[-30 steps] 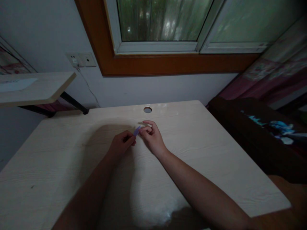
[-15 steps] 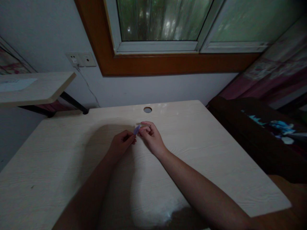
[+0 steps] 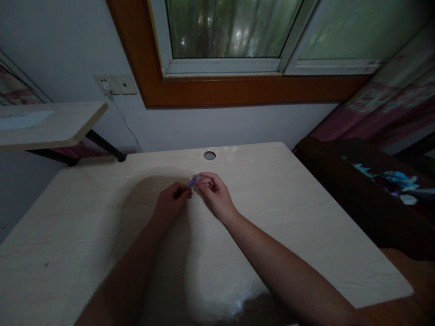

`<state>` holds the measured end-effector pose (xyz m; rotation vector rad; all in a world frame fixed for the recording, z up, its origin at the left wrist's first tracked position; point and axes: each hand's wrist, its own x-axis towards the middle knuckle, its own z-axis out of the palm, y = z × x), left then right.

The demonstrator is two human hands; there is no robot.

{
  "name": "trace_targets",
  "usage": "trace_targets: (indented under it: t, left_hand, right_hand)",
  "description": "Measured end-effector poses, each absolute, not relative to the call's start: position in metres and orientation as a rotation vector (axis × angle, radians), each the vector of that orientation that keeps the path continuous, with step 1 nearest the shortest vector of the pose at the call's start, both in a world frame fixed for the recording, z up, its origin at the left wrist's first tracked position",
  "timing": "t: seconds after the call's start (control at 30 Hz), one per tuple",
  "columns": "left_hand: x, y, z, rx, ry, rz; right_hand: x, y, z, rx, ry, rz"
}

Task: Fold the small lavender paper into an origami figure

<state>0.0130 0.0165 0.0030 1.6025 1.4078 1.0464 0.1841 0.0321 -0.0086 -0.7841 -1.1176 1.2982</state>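
Observation:
A small, thin purple piece, maybe folded paper, is held just above the pale wooden desk; its exact kind is too small to make out. My left hand pinches its lower end between thumb and finger. At its upper end are the curled fingertips of my right hand, with the index finger stretched along the top and the thumb below. Part of the piece is hidden by the fingers of both hands.
A round cable hole lies beyond my hands near the desk's back edge. On the left, a raised shelf on black legs bears a paper sheet. A dark brown piece of furniture stands right of the desk.
The purple piece has turned and now looks narrower, more edge-on. My left hand has shifted very slightly left and up; my right hand stays nearly in place.

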Motion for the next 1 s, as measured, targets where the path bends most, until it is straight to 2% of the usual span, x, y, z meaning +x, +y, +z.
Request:
trace_targets:
  t: [0.17,0.43,0.67,1.0]
  left_hand:
    - [0.0141,0.0167,0.0042,1.605,1.449,1.051]
    - [0.0153,0.0158,0.0062,1.699,1.483,1.011]
    - [0.0140,0.0148,0.0039,1.665,1.550,1.085]
    - [0.0140,0.0138,0.0028,1.639,1.553,1.093]
  right_hand:
    - [0.1852,0.0317,-0.0097,-0.834,-1.111,1.288]
    - [0.1880,0.0305,-0.0048,-0.912,-1.246,1.093]
    - [0.1850,0.0305,-0.0019,-0.858,-1.128,1.286]
    - [0.1854,0.0315,-0.0076,-0.866,-1.101,1.257]
